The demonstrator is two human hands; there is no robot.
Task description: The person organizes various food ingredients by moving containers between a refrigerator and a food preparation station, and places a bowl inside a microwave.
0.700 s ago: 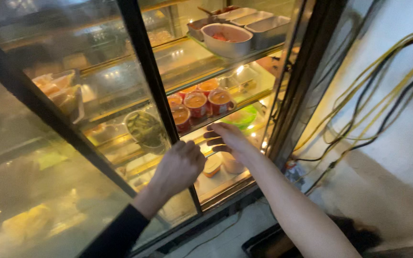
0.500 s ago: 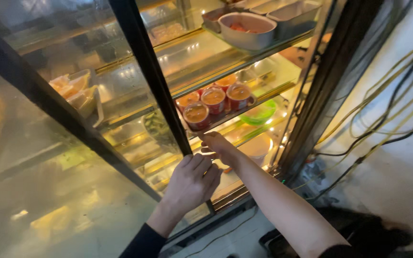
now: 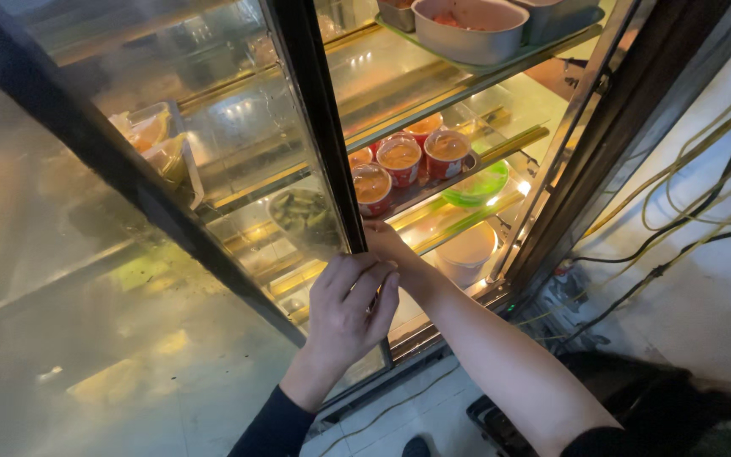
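At the top of the frame, right of centre, a grey oblong tub [image 3: 469, 30] with reddish food stands on a green tray [image 3: 501, 61] on the upper glass shelf. Below it, near the centre, four red cups with orange filling [image 3: 401, 162] stand close together on the next shelf. Just right of them lies a green bowl [image 3: 477, 186]. Lower, a pale round tub [image 3: 466, 252] sits on the bottom level. Left of centre, behind the glass, a bowl of green vegetables [image 3: 302, 217] shows dimly, and further up left, clear boxes with yellowish food [image 3: 152, 142]. Yellow and black cables [image 3: 694, 196] trail over the pale floor [image 3: 712, 296] on the right.
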